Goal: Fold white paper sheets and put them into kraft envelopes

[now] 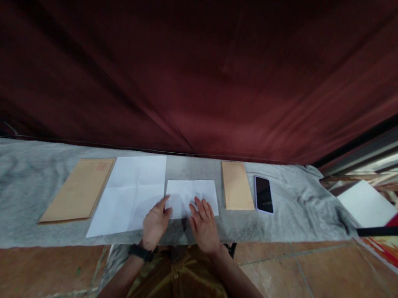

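Note:
A small white sheet of folded paper (189, 188) lies on the grey cloth in front of me. My left hand (155, 222), with a dark band on its wrist, rests at the paper's left edge; its thumb and index finger are apart and touch that edge. The other left fingers are partly hidden. On the right part of the same paper, my right hand (205, 225) lies with fingers spread, palm down. A larger white sheet (133, 185) with crease lines is flat just to the left, its right edge close to my left hand.
Brown envelopes (79, 188) lie at the left, and another brown envelope (237, 186) is right of the paper. Beside it is a phone (264, 195) with a dark screen. Grey cloth (295, 216) covers the narrow table. A dark red curtain (207, 74) hangs behind.

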Motion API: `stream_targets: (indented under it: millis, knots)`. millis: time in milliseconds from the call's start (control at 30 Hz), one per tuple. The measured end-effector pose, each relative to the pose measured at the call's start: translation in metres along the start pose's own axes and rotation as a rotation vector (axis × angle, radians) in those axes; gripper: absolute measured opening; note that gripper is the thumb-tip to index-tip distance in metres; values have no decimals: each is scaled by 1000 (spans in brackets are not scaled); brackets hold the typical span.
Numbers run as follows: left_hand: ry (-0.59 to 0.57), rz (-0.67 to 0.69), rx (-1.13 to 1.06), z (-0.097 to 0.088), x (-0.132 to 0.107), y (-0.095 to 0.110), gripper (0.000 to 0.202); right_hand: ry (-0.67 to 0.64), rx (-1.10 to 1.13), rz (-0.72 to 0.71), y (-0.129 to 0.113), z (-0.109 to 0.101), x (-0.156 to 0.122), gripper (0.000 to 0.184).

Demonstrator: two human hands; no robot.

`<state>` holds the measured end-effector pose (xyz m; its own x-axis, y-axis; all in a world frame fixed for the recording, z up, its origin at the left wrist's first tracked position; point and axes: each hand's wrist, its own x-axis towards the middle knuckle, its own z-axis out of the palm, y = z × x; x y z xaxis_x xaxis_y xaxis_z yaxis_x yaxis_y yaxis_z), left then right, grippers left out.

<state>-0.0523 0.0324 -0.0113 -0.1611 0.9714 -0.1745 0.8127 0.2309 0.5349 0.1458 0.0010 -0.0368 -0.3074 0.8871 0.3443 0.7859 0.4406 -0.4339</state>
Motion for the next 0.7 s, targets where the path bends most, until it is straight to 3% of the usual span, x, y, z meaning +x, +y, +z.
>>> stream_targets:
  millis: [700]
  knots:
    - [1,-43,69,-1,-1,7,48,-89,-126,72,-1,3,9,42]
